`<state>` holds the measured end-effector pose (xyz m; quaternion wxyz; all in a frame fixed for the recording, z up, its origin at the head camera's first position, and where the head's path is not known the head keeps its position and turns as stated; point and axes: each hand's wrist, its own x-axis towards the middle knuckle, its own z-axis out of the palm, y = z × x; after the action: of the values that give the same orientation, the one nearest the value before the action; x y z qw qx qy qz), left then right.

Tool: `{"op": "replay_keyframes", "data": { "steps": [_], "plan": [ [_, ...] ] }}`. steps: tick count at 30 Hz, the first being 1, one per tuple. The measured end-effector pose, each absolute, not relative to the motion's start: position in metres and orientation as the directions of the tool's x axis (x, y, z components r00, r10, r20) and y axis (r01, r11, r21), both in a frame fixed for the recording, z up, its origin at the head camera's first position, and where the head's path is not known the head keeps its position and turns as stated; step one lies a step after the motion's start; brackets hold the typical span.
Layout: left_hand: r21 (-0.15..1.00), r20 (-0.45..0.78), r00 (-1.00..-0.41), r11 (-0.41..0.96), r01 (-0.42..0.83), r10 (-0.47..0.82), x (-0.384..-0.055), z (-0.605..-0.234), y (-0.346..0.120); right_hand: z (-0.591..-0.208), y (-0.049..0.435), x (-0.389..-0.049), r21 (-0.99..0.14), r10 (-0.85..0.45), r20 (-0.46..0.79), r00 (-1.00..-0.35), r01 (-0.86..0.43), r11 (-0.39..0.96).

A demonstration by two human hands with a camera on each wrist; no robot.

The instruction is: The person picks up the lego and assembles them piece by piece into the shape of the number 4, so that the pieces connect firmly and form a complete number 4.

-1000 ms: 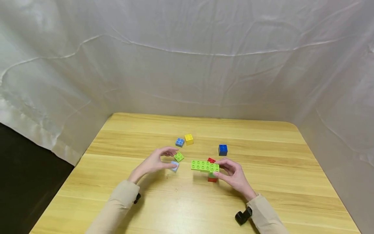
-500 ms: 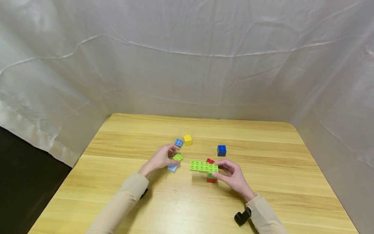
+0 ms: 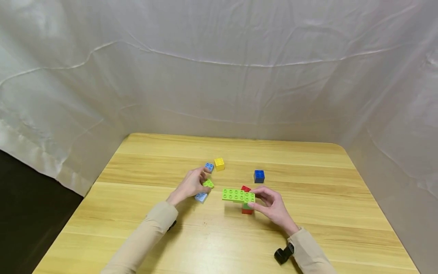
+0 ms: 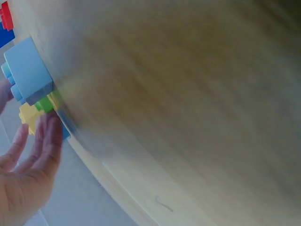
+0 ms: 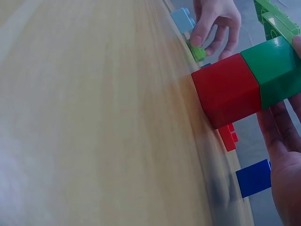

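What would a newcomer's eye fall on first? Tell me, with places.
Most likely the brick stack, topped with lime and red at its base, held in the right hand near the head view's lower middle. Next, probably the left hand at a small lime brick left of the stack, then the bright yellow brick farther back.

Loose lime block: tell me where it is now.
In the head view, the loose lime block is just left of centre at the left hand, between the light-blue block and the farther mid-blue block.
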<state>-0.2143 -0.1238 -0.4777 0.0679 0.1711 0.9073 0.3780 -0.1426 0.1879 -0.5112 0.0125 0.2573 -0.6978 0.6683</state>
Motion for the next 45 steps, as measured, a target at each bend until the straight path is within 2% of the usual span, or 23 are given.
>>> {"op": "replay_keyframes", "data": {
  "steps": [12,18,22,30,37,45],
  "plan": [
    [0.715,0.106,-0.887,0.586,0.382,0.449,-0.199,-0.469,-0.131,-0.509,0.187,-0.142,-0.932,-0.340,0.345,-0.875,-0.363,-0.010],
    [0.756,0.120,-0.874,0.527,0.387,0.470,-0.188,-0.462,-0.130,-0.511,0.188,-0.143,-0.924,-0.340,0.366,-0.866,-0.382,-0.022],
    [0.824,0.118,-0.869,0.441,0.356,0.480,-0.183,-0.461,-0.130,-0.511,0.188,-0.143,-0.921,-0.338,0.375,-0.863,-0.388,-0.029],
    [0.954,0.031,-0.889,0.253,0.163,0.456,-0.177,-0.461,-0.129,-0.510,0.188,-0.141,-0.925,-0.336,0.362,-0.870,-0.378,-0.018],
    [0.966,-0.012,-0.876,0.233,0.115,0.483,-0.176,-0.463,-0.127,-0.511,0.187,-0.141,-0.923,-0.339,0.369,-0.866,-0.385,-0.022],
    [0.978,-0.107,-0.844,0.208,0.005,0.525,-0.174,-0.460,-0.118,-0.513,0.183,-0.142,-0.920,-0.319,0.375,-0.870,-0.393,-0.009]
  ]
}}
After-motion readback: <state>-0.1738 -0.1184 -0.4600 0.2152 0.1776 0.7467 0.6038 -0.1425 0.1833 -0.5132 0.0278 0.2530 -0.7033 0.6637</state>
